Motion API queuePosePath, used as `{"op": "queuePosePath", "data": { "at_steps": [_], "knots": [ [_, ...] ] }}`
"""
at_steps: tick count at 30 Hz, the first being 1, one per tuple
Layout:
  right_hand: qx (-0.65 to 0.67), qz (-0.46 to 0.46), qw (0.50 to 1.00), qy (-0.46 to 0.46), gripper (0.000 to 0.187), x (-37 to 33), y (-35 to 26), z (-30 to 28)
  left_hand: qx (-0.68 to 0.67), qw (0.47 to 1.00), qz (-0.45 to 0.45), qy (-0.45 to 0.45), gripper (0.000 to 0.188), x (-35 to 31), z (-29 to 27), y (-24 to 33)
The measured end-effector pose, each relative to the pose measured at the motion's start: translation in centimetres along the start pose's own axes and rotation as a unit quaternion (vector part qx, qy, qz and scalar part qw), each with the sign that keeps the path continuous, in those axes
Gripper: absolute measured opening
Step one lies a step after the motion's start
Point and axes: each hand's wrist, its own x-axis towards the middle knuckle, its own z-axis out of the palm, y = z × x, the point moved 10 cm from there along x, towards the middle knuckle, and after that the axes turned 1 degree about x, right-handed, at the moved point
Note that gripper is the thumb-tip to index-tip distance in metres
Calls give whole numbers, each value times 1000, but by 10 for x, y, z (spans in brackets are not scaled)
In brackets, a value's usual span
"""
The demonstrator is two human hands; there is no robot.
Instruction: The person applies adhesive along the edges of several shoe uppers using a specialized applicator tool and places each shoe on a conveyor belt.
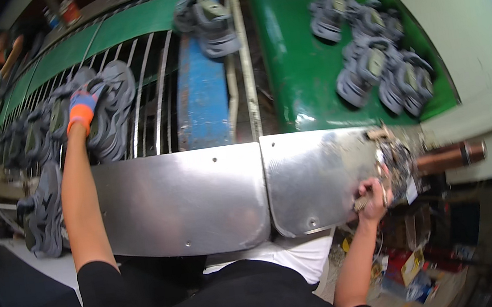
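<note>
Grey sneakers (106, 109) lie in a row on the barred metal rack (154, 91), and the left hand (82, 108), in an orange-and-blue glove, rests on the nearest pair, fingers laid over the uppers; whether they are closed round a shoe I cannot tell. The right hand (373, 194) is curled tight round a small brush (362, 202) at the edge of the steel guard plate (317, 175), just beside a cluttered spindle (445, 157). More grey sneakers (375, 49) sit on the green belt (296, 66). By my reading the step is picking a shoe off the rack; lifting it calls for a firm closed grasp.
</note>
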Motion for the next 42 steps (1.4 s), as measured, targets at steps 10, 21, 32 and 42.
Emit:
{"op": "queuePosePath", "data": {
  "at_steps": [10,21,32,42],
  "knots": [
    [27,-23,999,-2,55,-6,-6,-15,-240,848,468,74,22,-325,-161,240],
    [21,-52,998,-29,54,-9,-8,-19,-68,803,592,-6,77,-422,-199,382],
    [55,-91,994,27,57,-12,-6,-34,-246,774,556,175,72,-397,-279,364],
    [121,38,986,112,51,-23,15,-47,-652,649,387,57,84,-342,-276,306]
  ]
}}
